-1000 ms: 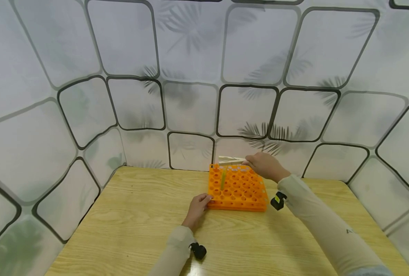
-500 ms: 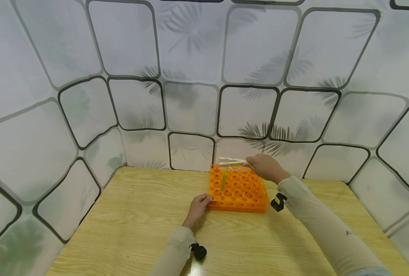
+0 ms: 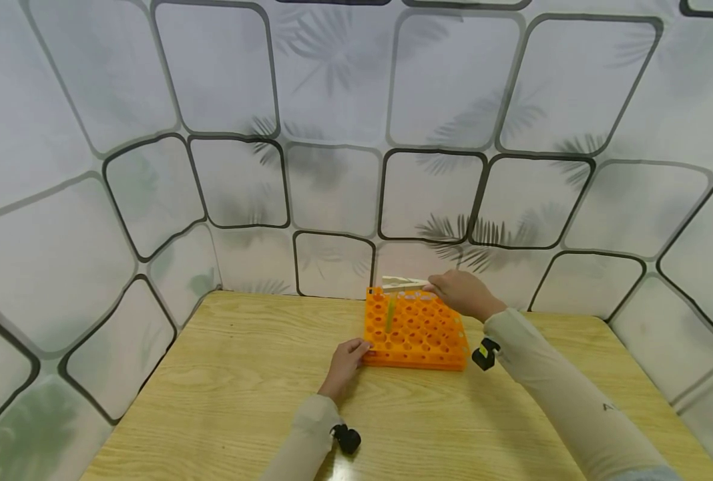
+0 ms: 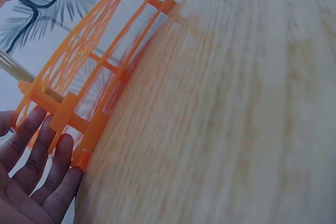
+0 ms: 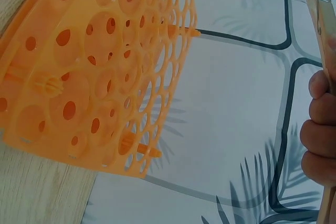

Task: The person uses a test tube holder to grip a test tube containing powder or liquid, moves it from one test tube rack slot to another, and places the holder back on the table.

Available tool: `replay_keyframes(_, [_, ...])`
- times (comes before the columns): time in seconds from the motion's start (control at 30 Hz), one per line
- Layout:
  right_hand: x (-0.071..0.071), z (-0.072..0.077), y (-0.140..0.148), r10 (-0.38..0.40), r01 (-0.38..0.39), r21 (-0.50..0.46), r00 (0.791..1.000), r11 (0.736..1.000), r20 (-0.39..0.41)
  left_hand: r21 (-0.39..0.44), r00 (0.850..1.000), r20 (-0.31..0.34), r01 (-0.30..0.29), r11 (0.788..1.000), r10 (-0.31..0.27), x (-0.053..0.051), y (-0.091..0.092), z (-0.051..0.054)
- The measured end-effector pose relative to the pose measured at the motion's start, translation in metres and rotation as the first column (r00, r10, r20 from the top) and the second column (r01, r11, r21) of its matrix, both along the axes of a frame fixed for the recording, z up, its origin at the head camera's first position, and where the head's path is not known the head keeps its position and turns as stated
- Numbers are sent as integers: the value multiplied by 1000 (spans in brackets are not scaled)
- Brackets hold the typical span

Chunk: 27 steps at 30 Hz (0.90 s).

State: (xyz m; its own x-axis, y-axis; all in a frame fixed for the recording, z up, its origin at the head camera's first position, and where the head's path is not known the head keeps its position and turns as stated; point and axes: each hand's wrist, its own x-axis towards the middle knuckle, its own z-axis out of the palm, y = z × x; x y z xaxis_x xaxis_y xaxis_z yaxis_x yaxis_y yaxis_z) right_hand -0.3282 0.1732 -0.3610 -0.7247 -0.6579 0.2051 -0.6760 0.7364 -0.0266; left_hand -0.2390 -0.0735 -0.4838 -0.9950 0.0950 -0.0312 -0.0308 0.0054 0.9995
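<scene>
A wooden clamp is held in the right hand, whose fingers curl round its handle in the right wrist view. The clamp's jaws are at the top of a glass tube with yellow liquid. Upright, the tube stands at the left part of the orange rack; whether its bottom is in a hole cannot be told. The left hand grips the rack's front left corner. In the left wrist view, its fingertips press against the rack's side supports.
The rack rests on a wood-grain table, near its back edge. Behind it hangs a pale curtain with dark rounded outlines and leaf shapes. A black wrist device is on the left wrist, another on the right.
</scene>
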Motion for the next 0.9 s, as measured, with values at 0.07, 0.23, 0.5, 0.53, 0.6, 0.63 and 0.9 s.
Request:
replay_keyframes(0.07, [0,0,0,0,0,1,1000,1000,0,0,1000,1,-1,1000,1,1,0,1])
replay_keyframes(0.23, [0,0,-1,-3,3,10,1000,1000,3,-2,1000,20,1,1000,-1,0,0,0])
replay_keyframes(0.5, [1,-2,-1,-6,6,22,1000,1000,-5,-4,1000,17,-12,1000,12,-13,0,-22])
replay_keyframes(0.53, [1,-3,-2,-5,5,21,1000,1000,-6,-4,1000,18,-15,1000,15,-15,0,-25])
replay_keyframes(0.6, [1,-4,-2,-4,4,22,1000,1000,-5,-10,1000,14,-22,1000,22,-16,1,-28])
replay_keyframes(0.63, [1,-4,-2,-5,5,22,1000,1000,-3,-13,1000,12,-25,1000,26,-16,1,-28])
replay_keyframes(0.9, [0,-6,-2,2,-2,15,1000,1000,8,-22,1000,6,-21,1000,21,-17,0,-29])
